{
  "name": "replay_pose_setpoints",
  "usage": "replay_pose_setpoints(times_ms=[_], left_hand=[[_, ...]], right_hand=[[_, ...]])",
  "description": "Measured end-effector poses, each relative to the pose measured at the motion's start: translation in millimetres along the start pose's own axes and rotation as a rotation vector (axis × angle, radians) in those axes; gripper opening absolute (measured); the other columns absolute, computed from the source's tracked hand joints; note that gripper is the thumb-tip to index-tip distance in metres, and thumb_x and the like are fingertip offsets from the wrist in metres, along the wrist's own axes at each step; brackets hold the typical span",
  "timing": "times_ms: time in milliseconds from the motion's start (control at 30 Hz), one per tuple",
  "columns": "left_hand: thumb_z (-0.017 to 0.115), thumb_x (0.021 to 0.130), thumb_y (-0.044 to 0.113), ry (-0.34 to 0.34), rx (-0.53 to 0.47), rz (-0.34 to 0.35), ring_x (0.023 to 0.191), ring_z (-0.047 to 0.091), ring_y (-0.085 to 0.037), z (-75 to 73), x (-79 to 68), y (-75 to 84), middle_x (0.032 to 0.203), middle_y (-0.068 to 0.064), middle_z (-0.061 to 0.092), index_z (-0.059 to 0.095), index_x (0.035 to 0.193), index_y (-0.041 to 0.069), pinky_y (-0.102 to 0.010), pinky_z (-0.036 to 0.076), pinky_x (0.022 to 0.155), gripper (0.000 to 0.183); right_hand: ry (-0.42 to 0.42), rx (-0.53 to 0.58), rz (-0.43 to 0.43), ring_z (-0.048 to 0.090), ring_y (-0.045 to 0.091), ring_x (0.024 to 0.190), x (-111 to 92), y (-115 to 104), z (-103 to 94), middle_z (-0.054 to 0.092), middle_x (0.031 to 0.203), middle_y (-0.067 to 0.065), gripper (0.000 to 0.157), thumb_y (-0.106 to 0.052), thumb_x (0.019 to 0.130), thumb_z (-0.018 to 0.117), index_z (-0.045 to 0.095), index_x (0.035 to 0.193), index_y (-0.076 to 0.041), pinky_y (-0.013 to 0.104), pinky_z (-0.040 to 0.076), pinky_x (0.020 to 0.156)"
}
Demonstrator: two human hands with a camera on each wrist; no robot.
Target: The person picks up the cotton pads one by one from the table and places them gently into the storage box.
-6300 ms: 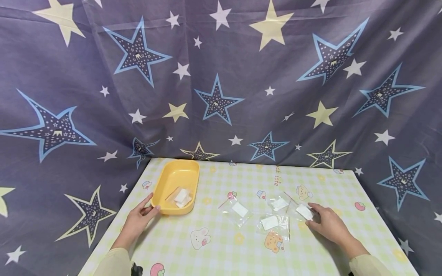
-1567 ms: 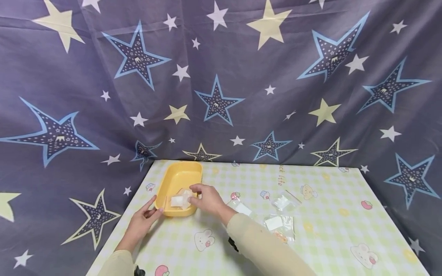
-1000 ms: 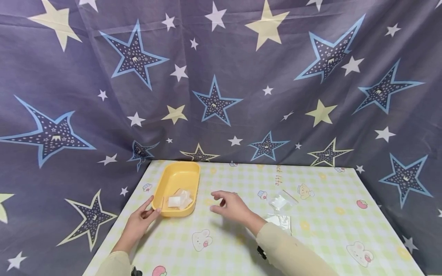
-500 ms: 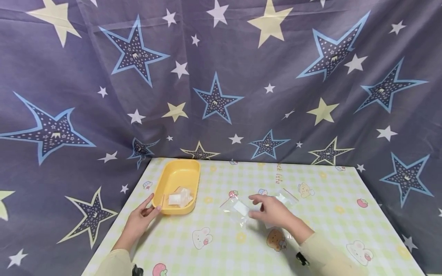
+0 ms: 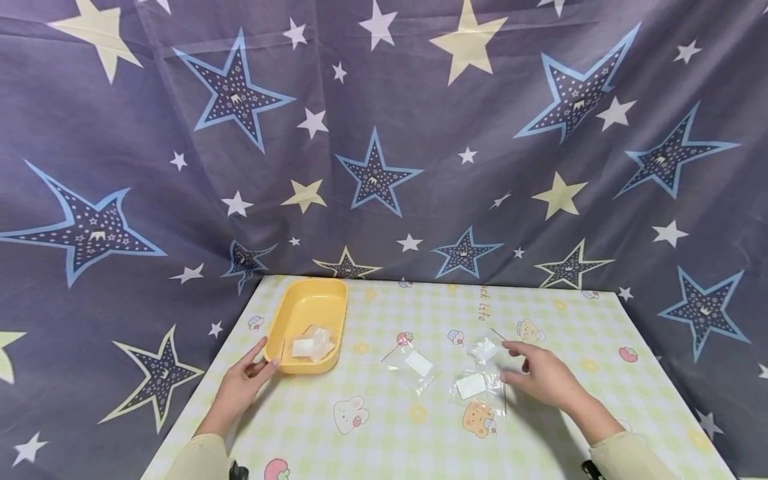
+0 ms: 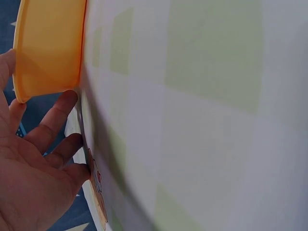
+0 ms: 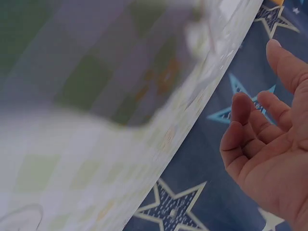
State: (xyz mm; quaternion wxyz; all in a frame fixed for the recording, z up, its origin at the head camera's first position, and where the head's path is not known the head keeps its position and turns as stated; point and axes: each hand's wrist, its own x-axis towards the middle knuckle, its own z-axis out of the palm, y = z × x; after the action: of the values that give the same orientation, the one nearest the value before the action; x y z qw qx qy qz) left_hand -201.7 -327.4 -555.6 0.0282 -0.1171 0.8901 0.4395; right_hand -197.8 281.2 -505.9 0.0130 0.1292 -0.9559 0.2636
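Note:
A yellow tray (image 5: pixel 316 307) sits at the table's left; at its near left corner my left hand (image 5: pixel 239 385) holds the rim between thumb and fingers. In the left wrist view the fingertips (image 6: pixel 69 97) meet the tray's end and edge. Inside the tray lie overlapping clear zip bags (image 5: pixel 313 345) with white contents. My right hand (image 5: pixel 549 379) hovers with thumb and forefinger apart, holding nothing. Its fingertips are right beside a zip bag (image 5: pixel 485 349) and a second bag (image 5: pixel 471 386) with a white rectangular piece. Farther left lies a third bag (image 5: pixel 418 363).
A pale green checked cloth (image 5: pixel 384 440) with cartoon prints covers the table. Behind it and at both sides hangs a dark curtain (image 5: pixel 420 220) patterned with stars, right at the table's back edge.
A bag that lay at the right is now in the tray, where my right hand let it go. That hand then moved back right to the remaining bags. My left hand stayed at the tray.

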Motion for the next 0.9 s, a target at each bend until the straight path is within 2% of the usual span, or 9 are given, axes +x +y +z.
replay_pose_setpoints(times_ms=[200,467,567,667,733,900], left_hand=[[0.068,0.101,0.061,0.001,0.001,0.011,0.141,0.060,-0.038,0.0,-0.4,-0.8,0.151,-0.021,0.063,0.027,0.170,0.038,-0.052,0.049,0.114,0.083],[0.068,0.100,0.062,0.004,-0.002,0.004,0.141,0.059,-0.038,-0.2,0.2,-1.4,0.151,-0.020,0.063,0.027,0.170,0.040,-0.052,0.048,0.115,0.083],[0.068,0.100,0.061,0.005,-0.002,0.006,0.142,0.059,-0.039,-0.4,0.3,-1.0,0.152,-0.020,0.063,0.027,0.170,0.039,-0.054,0.047,0.116,0.083],[0.068,0.100,0.061,0.007,-0.002,0.006,0.142,0.058,-0.039,-0.6,0.3,-0.6,0.152,-0.020,0.063,0.028,0.170,0.039,-0.056,0.047,0.116,0.084],[0.068,0.100,0.062,0.006,-0.004,0.007,0.142,0.058,-0.040,-0.7,0.4,-0.3,0.152,-0.020,0.063,0.027,0.170,0.038,-0.056,0.047,0.116,0.084],[0.068,0.100,0.063,-0.001,-0.005,0.004,0.144,0.056,-0.042,-1.2,0.5,-0.5,0.152,-0.021,0.062,0.026,0.171,0.036,-0.059,0.046,0.117,0.087]], right_hand=[[0.014,-0.036,0.023,0.058,0.010,0.083,-6.3,16.3,-8.7,0.075,0.126,0.015,0.065,-0.031,0.091,0.087,0.064,0.146,-0.005,0.027,0.044,0.064],[-0.014,-0.045,0.014,0.062,0.018,0.089,0.6,19.8,-15.1,0.074,0.126,0.017,0.065,-0.029,0.092,0.086,0.062,0.147,-0.003,0.031,0.047,0.067],[-0.024,-0.049,0.007,0.069,0.027,0.099,5.2,19.5,-16.9,0.073,0.131,0.019,0.065,-0.028,0.092,0.086,0.062,0.148,-0.004,0.039,0.055,0.074],[-0.021,-0.057,-0.024,0.071,0.038,0.110,9.6,19.8,-18.4,0.068,0.141,0.024,0.066,-0.027,0.091,0.086,0.062,0.148,-0.004,0.053,0.060,0.085],[-0.014,-0.060,-0.045,0.070,0.043,0.115,12.0,19.9,-18.6,0.066,0.144,0.026,0.066,-0.026,0.091,0.087,0.062,0.148,-0.003,0.059,0.059,0.091],[0.015,-0.087,-0.080,0.065,0.050,0.122,17.8,19.4,-17.8,0.066,0.145,0.026,0.066,-0.024,0.089,0.088,0.063,0.146,-0.003,0.065,0.054,0.100]])
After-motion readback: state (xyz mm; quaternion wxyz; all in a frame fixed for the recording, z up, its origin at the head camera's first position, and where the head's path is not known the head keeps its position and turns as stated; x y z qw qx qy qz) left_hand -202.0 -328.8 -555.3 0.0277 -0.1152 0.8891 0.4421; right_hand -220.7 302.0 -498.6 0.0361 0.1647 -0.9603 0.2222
